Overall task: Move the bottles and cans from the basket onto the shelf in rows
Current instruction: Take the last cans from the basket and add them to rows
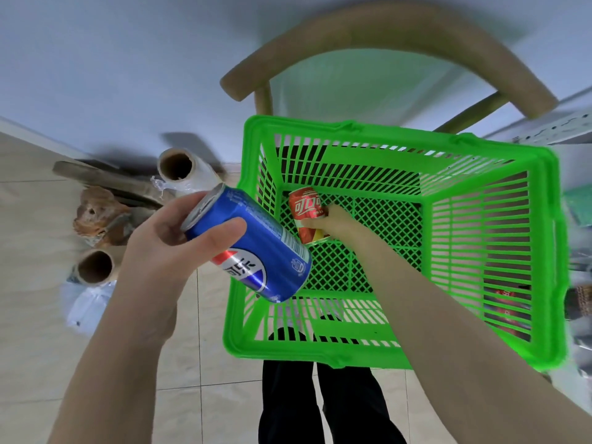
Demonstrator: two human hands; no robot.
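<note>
A green plastic basket (490,238) sits on a wooden chair, seen from above. My left hand (160,251) grips a blue cola can (256,248) and holds it tilted just outside the basket's left rim. My right hand (333,221) reaches down to the basket floor and is wrapped around a red cola can (307,206) that lies there. Apart from that can, the basket floor is bare mesh. Only the edge of a white metal shelf (551,129) shows at the far right.
The chair's curved wooden backrest (384,36) arches behind the basket. On the tiled floor at left lie rolls of plastic wrap (179,171), a cardboard tube (94,267) and wood scraps. My dark trouser legs (320,395) are below the basket. Red packages (506,302) show through its right wall.
</note>
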